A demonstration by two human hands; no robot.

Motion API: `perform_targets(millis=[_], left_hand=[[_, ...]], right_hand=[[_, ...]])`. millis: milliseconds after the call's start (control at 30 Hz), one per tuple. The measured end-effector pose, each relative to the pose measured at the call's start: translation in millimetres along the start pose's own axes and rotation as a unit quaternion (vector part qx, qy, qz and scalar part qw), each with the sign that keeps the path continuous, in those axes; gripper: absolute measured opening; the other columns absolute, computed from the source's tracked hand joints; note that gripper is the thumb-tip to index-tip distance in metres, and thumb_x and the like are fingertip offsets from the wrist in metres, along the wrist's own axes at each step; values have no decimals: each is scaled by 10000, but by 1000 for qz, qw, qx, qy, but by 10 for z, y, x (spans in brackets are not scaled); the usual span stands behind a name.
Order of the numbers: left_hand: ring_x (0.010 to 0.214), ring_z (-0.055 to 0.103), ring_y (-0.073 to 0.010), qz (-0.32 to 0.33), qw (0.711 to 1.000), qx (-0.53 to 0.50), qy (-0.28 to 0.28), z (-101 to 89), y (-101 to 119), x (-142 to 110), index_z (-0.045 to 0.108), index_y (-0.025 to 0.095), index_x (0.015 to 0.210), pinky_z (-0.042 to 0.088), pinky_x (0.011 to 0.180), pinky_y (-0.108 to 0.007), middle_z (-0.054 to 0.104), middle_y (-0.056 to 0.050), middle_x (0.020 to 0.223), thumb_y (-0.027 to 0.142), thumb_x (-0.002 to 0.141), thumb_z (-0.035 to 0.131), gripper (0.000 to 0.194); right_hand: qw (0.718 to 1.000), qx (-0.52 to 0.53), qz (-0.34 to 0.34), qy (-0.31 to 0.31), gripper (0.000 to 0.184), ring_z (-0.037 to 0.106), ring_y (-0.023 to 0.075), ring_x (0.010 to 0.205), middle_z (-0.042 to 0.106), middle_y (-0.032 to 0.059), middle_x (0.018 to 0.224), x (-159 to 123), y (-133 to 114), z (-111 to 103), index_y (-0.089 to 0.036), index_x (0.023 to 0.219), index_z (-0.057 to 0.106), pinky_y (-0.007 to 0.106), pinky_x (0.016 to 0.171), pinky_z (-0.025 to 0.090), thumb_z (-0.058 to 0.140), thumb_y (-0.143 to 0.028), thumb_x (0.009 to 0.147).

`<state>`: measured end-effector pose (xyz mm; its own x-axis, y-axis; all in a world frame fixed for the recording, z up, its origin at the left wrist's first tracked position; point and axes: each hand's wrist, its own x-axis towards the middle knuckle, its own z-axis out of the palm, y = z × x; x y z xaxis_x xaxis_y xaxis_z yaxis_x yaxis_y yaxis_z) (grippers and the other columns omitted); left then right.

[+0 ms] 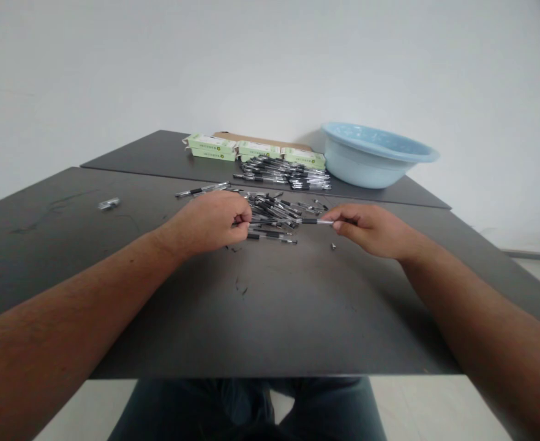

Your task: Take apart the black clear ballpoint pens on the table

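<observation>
Evidently, your right hand (375, 230) grips a pen barrel (315, 221) between its fingers, right of the frame's centre, while your left hand (215, 222) pinches a thin rod (274, 221) running toward that barrel, both nearly level beside the central pen heap (270, 205), probably for easy alignment.

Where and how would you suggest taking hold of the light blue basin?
I would grip the basin by its rim from the right: there it flares outward, so it should be easy to hook under, while green boxes and pens crowd the left.
</observation>
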<state>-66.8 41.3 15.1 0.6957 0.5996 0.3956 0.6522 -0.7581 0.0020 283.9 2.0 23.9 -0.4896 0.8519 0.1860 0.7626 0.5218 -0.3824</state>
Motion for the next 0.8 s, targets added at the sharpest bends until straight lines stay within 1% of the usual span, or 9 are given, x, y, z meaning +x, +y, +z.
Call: perform_targets(millis=[200, 600, 800], left_hand=[[722, 585, -189, 9, 1000, 1, -13, 3, -6, 9, 634, 200, 748, 416, 686, -313, 680, -25, 765, 213, 770, 550, 88], [741, 599, -193, 20, 1000, 0, -13, 39, -18, 8, 652, 194, 769, 429, 701, -311, 682, -25, 772, 223, 784, 572, 87], [791, 634, -199, 18, 999, -35, -3, 31, 72, 10, 698, 185, 849, 460, 744, -311, 702, -40, 822, 247, 862, 564, 148]], right_hand=[[1000, -3, -1, 2, 302, 711, 255, 1072, 771, 30, 1185, -1, -4, 1, -274, 1222, 716, 408, 943, 532, 548, -302, 972], [1000, -11, -7, -3, 315, 711, 241, 1036, 773, 39, 1154, 3, -34, 14, -239, 1210, 721, 374, 912, 541, 515, -303, 980], [1000, -7, -25, -15, 299, 706, 229, 1018, 767, 41, 1143, 16, -93, 47, -238, 1189, 723, 354, 900, 534, 514, -282, 981]])
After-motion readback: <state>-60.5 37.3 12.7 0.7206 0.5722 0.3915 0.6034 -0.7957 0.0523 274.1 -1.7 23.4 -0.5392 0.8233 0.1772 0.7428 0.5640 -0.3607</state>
